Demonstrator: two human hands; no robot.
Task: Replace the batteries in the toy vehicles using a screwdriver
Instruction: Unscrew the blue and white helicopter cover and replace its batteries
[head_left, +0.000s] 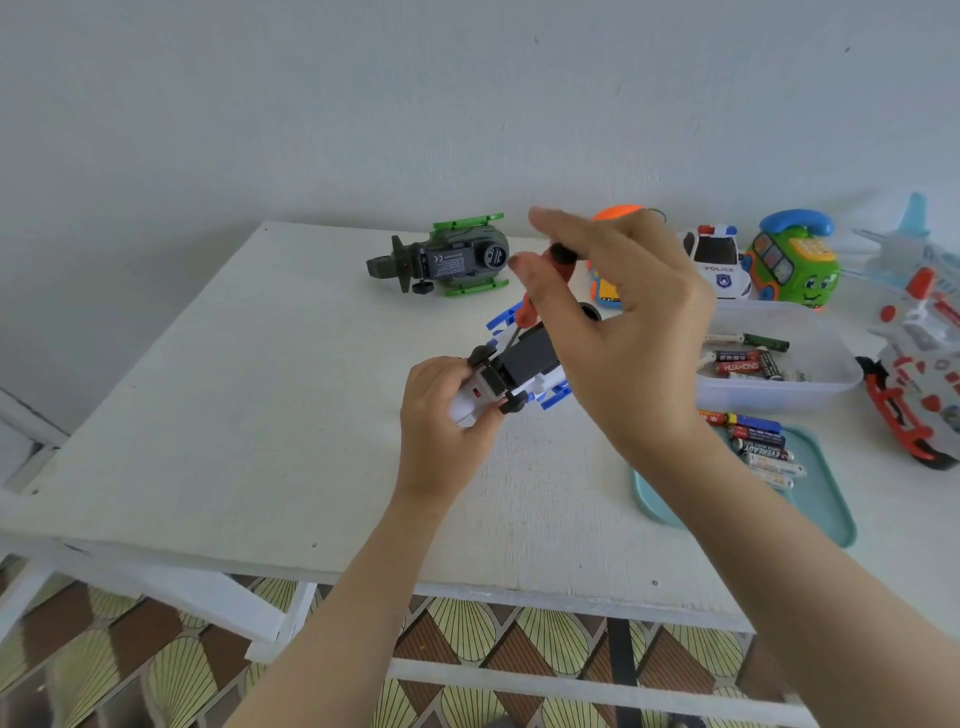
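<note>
Starting at the fingertips: the screwdriver (558, 262) is pinched near the top of its red-and-black handle by the thumb and first fingers of the right hand (623, 332). The other fingers are fanned loosely, so a twirling grip is suspected rather than a fist. The shaft is angled down and left, with the tip set against the dark underside panel of the white-and-blue toy (524, 358). That toy is flipped belly-up near the middle of the table (260, 389) and is wrapped at its white end by the curled fingers of the left hand (441, 415). Whether the tip is seated in a screw can't be told, it's too small. Progress-wise, this one is judged early: the dark cover looks closed, so the swap is left to do. A green toy (452, 260) is laid base-out behind, status unknown. Batteries are kept in a clear tub (810, 384) and on a teal tray (826, 499). The held toy looks like small blocky plastic, with blue skids, black knobs and a red switch spot.
</note>
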